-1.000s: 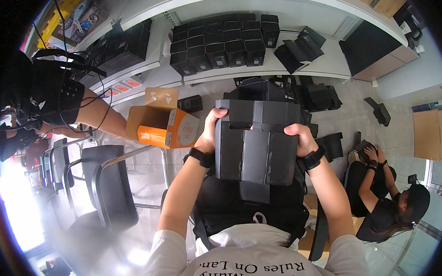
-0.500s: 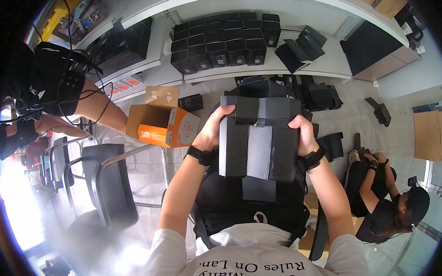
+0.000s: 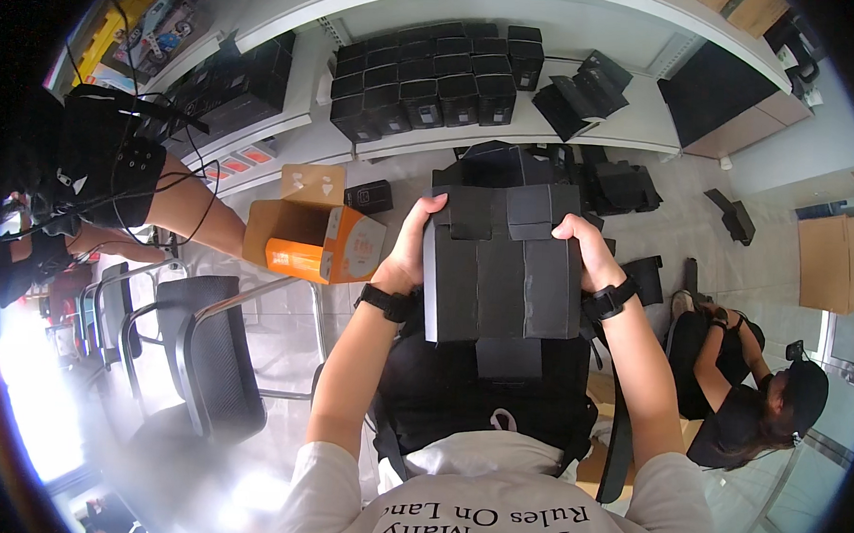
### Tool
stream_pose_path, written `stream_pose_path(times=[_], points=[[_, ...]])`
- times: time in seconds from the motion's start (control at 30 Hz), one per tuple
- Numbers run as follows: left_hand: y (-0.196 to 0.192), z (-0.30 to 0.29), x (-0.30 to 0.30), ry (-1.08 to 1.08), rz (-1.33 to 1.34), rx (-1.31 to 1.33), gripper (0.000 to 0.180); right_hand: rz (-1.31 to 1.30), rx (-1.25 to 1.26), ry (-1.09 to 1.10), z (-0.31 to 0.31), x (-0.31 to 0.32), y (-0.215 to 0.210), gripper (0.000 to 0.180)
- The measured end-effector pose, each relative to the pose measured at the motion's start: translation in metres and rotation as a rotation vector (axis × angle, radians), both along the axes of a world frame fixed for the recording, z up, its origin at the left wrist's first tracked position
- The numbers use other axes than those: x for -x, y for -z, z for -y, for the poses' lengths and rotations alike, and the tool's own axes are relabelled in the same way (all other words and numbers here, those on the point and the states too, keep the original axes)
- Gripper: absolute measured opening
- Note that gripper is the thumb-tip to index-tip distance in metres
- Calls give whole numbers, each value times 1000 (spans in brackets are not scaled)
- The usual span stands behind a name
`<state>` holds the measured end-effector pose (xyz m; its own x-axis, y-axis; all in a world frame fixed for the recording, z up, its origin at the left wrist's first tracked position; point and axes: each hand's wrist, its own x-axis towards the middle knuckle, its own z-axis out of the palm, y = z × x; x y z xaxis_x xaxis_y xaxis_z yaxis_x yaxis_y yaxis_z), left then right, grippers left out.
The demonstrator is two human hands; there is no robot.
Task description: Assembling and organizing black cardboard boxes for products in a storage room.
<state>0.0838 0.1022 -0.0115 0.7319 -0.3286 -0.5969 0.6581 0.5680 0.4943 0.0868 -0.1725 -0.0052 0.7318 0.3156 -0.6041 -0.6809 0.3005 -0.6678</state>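
Over my lap I hold a black cardboard box blank [image 3: 502,284], partly unfolded, with crease lines and flaps along its far and near edges. My left hand [image 3: 412,245] grips its left side, the thumb on top near the far corner and the other fingers hidden beneath. My right hand [image 3: 594,258] grips the right side the same way, its thumb by the far right flap. More dark cardboard [image 3: 498,163] shows just beyond the blank. Both my wrists wear black bands.
Several black boxes [image 3: 421,85] stand stacked on the white shelf ahead, beside folded black cardboard [image 3: 582,94]. An open orange carton [image 3: 318,243] is left of me, near a chair [image 3: 209,343]. More black pieces [image 3: 621,184] lie on the floor. People are at both sides.
The blank has flattened and tilted; its middle strip, bright before, now looks dark and level with the side panels. My right thumb has shifted slightly left. Both hands keep their grip.
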Motion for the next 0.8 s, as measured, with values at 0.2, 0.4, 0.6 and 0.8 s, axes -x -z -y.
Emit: stream_pose_path(times=[0.2, 0.4, 0.6, 0.8], points=[[-3, 6, 9, -90, -23, 205, 54, -41, -37, 0, 5, 3, 15, 18], [-1, 6, 10, -61, -2, 230, 58, -17, -18, -7, 5, 2, 19, 16], [3, 8, 4, 51, 27, 4, 61, 167, 67, -24, -5, 0, -3, 20], [2, 22, -1, 95, 111, -8, 52, 273, 9, -167, -31, -3, -21, 40]])
